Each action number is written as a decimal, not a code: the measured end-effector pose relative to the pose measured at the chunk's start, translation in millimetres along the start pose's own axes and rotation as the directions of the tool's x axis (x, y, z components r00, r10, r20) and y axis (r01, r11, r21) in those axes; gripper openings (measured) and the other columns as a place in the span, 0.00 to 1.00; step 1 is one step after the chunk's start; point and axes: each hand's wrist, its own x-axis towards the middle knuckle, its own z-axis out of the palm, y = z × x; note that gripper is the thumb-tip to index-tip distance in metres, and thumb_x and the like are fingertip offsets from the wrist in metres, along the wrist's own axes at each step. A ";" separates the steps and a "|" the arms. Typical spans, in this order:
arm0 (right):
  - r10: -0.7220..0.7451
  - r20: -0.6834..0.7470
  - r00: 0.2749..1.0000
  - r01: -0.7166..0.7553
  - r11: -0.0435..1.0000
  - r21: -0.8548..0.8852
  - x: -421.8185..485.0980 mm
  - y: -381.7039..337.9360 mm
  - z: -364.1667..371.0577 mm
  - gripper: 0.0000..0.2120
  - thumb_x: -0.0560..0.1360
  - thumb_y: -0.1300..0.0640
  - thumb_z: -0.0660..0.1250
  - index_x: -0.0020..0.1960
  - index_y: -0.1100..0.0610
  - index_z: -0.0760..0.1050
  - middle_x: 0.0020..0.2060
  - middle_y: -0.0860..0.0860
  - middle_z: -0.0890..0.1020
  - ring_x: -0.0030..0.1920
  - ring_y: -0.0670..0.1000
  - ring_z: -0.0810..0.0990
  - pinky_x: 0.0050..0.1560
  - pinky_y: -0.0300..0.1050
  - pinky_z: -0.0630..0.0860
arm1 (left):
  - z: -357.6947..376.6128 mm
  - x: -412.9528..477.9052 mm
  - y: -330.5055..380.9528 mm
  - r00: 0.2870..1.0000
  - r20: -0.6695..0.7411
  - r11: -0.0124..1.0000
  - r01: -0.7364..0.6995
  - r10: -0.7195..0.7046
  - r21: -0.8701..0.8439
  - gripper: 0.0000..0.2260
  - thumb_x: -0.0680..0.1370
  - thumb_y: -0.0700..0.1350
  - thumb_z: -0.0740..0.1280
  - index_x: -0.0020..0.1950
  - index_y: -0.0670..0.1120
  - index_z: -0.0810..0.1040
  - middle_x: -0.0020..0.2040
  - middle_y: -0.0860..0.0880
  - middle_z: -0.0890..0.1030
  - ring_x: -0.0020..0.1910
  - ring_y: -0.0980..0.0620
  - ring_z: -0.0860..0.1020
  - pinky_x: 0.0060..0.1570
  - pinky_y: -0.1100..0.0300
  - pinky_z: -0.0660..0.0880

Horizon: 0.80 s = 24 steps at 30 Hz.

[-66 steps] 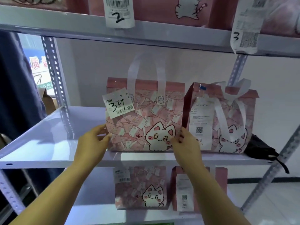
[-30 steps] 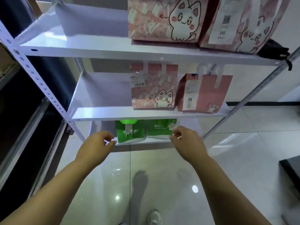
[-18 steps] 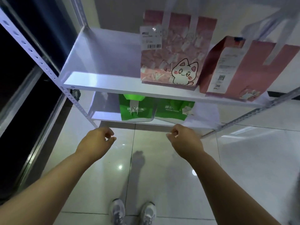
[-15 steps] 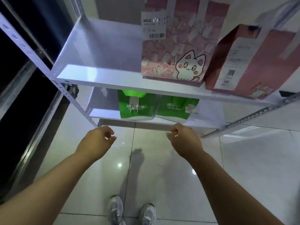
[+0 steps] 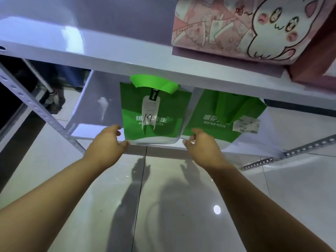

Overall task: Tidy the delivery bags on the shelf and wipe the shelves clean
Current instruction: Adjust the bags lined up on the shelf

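Bottom shelf [image 5: 94, 124], two green bags. The left green bag [image 5: 154, 113] reads "MISTER PIZZA" in part, with a tag marked "14" [image 5: 149, 118]. The right green bag [image 5: 225, 113] reads "MISTER PIZZA", with a printed receipt [image 5: 246, 126] too small to read. Your left hand [image 5: 106, 146] sits at the left bag's lower left corner, fingers loosely curled, holding nothing. Your right hand [image 5: 203, 146] is at its lower right corner, half-closed; I cannot tell whether it grips. The shelf is bare left of the bags. On the shelf above stands a pink cat-print bag [image 5: 236, 28].
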 end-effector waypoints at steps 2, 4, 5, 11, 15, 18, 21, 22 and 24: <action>-0.009 -0.029 1.000 0.009 1.000 0.018 21.3 -0.2 12.8 0.18 0.75 0.51 0.66 0.63 0.56 0.69 0.51 0.53 0.80 0.51 0.57 0.78 0.48 0.47 0.74 | 12.5 22.5 -5.2 0.999 -0.026 0.999 -0.046 0.046 -0.010 0.20 0.75 0.48 0.68 0.66 0.47 0.70 0.62 0.47 0.75 0.55 0.45 0.77 0.52 0.54 0.70; -0.019 -0.050 0.999 0.022 0.998 0.057 38.7 0.1 24.9 0.17 0.75 0.52 0.66 0.62 0.55 0.69 0.52 0.53 0.80 0.52 0.58 0.78 0.50 0.48 0.75 | 23.3 39.6 -9.2 0.995 -0.035 0.995 -0.093 0.092 -0.026 0.17 0.75 0.47 0.68 0.63 0.49 0.71 0.62 0.47 0.76 0.53 0.44 0.78 0.52 0.54 0.71; -0.016 -0.052 0.998 0.020 0.997 0.076 45.1 -0.5 30.1 0.18 0.75 0.53 0.66 0.63 0.56 0.69 0.54 0.54 0.80 0.53 0.58 0.78 0.51 0.50 0.75 | 27.8 45.7 -11.4 0.993 -0.042 0.994 -0.108 0.107 -0.033 0.17 0.75 0.46 0.68 0.63 0.49 0.71 0.62 0.47 0.76 0.53 0.44 0.78 0.52 0.55 0.71; -0.015 -0.050 0.999 0.023 0.988 0.154 61.8 -4.5 48.7 0.15 0.77 0.56 0.64 0.62 0.58 0.70 0.51 0.54 0.79 0.51 0.58 0.77 0.51 0.48 0.74 | 39.3 62.3 -26.0 0.987 -0.127 0.995 -0.099 0.094 -0.030 0.15 0.76 0.44 0.67 0.62 0.46 0.73 0.57 0.45 0.78 0.50 0.44 0.78 0.48 0.56 0.71; 0.032 -0.107 0.994 -0.010 0.979 0.201 62.0 -7.4 48.0 0.08 0.78 0.59 0.62 0.40 0.57 0.70 0.32 0.51 0.74 0.38 0.57 0.73 0.39 0.45 0.70 | 34.9 67.4 -32.5 0.990 -0.115 0.996 -0.084 0.081 -0.015 0.10 0.78 0.43 0.65 0.58 0.42 0.75 0.53 0.41 0.78 0.48 0.42 0.77 0.46 0.56 0.70; 0.047 -0.128 0.991 -0.022 0.982 0.187 53.1 -9.2 45.7 0.16 0.78 0.61 0.61 0.32 0.56 0.63 0.28 0.51 0.70 0.33 0.55 0.69 0.33 0.44 0.64 | 29.7 61.6 -33.2 0.989 -0.140 0.998 -0.043 0.036 -0.042 0.05 0.78 0.44 0.64 0.47 0.42 0.72 0.46 0.40 0.80 0.44 0.40 0.76 0.37 0.55 0.69; 0.046 -0.090 0.995 -0.027 0.979 0.203 32.4 -12.4 43.4 0.15 0.78 0.61 0.61 0.33 0.56 0.64 0.31 0.55 0.75 0.34 0.56 0.73 0.34 0.44 0.65 | 23.4 43.6 -33.9 0.989 -0.150 0.998 -0.029 0.020 -0.058 0.07 0.78 0.44 0.64 0.43 0.42 0.71 0.41 0.40 0.80 0.41 0.40 0.76 0.38 0.54 0.69; 0.047 -0.082 0.996 -0.029 0.979 0.202 23.9 -13.3 42.3 0.16 0.78 0.62 0.61 0.32 0.55 0.64 0.32 0.56 0.76 0.35 0.56 0.73 0.33 0.43 0.65 | 20.6 34.7 -34.2 0.990 -0.142 0.998 -0.021 0.013 -0.060 0.06 0.78 0.43 0.64 0.43 0.42 0.71 0.40 0.41 0.80 0.41 0.40 0.76 0.37 0.54 0.69; 0.062 -0.072 0.995 -0.046 0.977 0.208 4.1 -15.9 38.6 0.16 0.78 0.63 0.61 0.32 0.56 0.65 0.31 0.54 0.75 0.34 0.54 0.72 0.31 0.42 0.64 | 13.5 14.4 -34.7 0.994 -0.111 0.997 -0.003 -0.005 -0.071 0.05 0.78 0.43 0.64 0.44 0.44 0.71 0.40 0.42 0.81 0.40 0.40 0.77 0.38 0.52 0.72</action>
